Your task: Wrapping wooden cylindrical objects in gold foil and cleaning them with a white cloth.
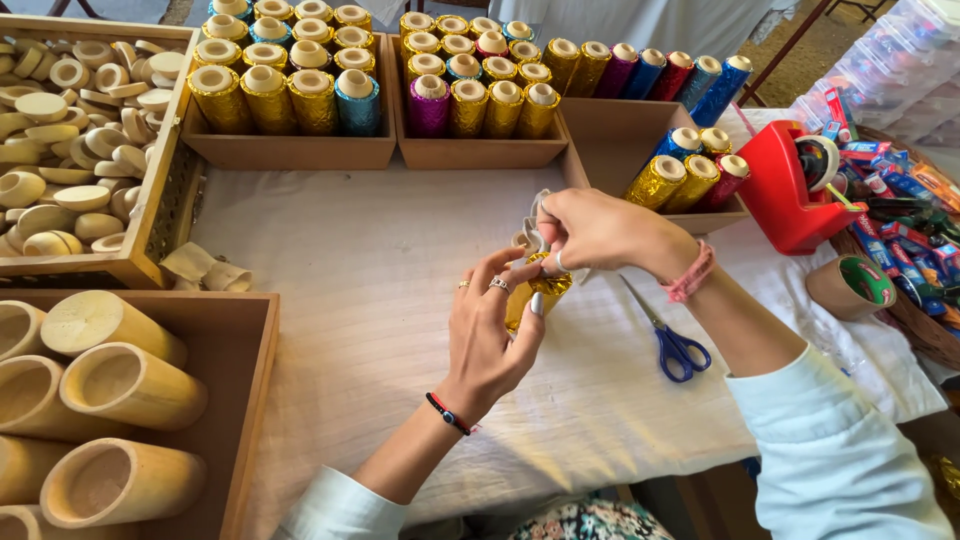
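Fingers (497, 285) around gold-wrapped tube (530, 300), mid-table.

You face a craft workshop bench: wooden trays (290, 150) of foil-wrapped tubes (268, 95), bamboo cylinders (120, 385), tape dispenser (785, 190), scissors (672, 345).

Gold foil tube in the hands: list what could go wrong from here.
1. The gold foil tube is held above the cloth by left hand and right hand fingertips only; it might slip and fall.
2. The thin foil may tear or crease under pinching.
3. The blue-handled scissors lie by the right forearm, which could knock them.
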